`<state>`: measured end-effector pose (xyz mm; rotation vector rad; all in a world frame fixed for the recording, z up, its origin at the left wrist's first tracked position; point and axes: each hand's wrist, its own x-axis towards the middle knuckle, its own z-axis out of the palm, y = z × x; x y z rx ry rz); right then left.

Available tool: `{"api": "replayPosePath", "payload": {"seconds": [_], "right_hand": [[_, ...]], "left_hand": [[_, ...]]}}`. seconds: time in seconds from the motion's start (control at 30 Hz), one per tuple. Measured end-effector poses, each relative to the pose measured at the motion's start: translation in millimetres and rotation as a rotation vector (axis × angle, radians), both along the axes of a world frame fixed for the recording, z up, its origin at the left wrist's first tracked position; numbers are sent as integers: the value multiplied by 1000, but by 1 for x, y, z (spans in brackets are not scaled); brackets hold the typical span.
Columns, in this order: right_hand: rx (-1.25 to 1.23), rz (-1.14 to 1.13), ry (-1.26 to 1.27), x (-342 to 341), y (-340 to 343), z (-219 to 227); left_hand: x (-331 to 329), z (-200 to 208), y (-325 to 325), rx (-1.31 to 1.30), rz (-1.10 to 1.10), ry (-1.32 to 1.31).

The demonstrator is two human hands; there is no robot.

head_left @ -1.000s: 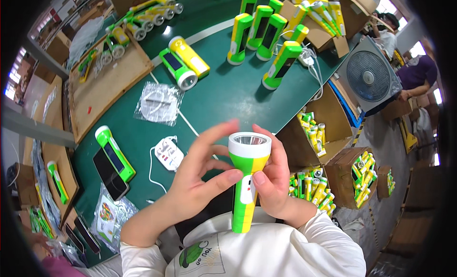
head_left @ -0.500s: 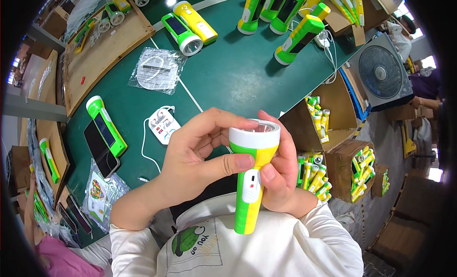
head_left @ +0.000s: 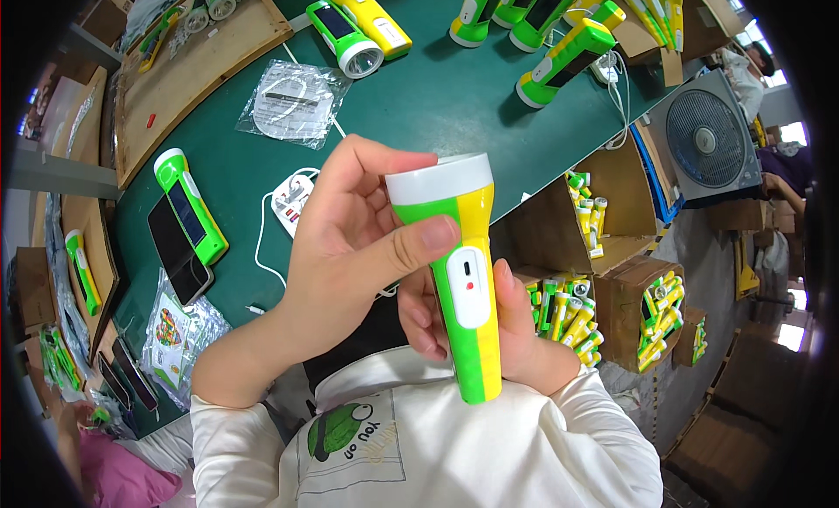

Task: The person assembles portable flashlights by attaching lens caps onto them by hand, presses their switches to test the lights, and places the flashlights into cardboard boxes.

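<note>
A green and yellow flashlight [head_left: 470, 246] with a white head ring stands almost upright in front of my chest, lens end up. Its white side panel, with a dark port and a red dot, faces me. My left hand [head_left: 358, 224] is closed on the head end, thumb pressed across the front just below the ring. Behind the handle, my right hand [head_left: 516, 333] wraps round it, with fingers showing at the left side and the thumb at the right. The handle hides part of that hand, and the lens face is turned out of sight.
On the green table [head_left: 419, 97] lie a power strip [head_left: 293, 202], a phone [head_left: 179, 255], a bagged leaflet [head_left: 293, 102] and more flashlights [head_left: 568, 62]. Cardboard boxes [head_left: 620, 311] of flashlights stand at the right, near a grey fan [head_left: 706, 134]. Another person's pink sleeve [head_left: 127, 473] shows lower left.
The flashlight has risen and tipped so that its lens no longer shows. My right hand has slid from the head down behind the handle. My left hand has kept its hold.
</note>
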<state>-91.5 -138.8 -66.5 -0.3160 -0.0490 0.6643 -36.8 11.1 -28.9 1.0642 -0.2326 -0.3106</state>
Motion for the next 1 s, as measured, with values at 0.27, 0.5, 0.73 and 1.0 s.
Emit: {"api": "replayPosePath", "payload": {"seconds": [0.27,0.5,0.73,1.0], "right_hand": [[359,255,20,-3,4,-1],[382,314,61,-3,6,0],[334,351,26,-4,6,2],[-594,-79,-252,2,-8,17]], "left_hand": [[14,-3,-2,-155,-291,159],[11,-7,-2,-235,-327,217],[4,0,-1,-224,-293,240],[19,1,3,-27,-133,108]]}}
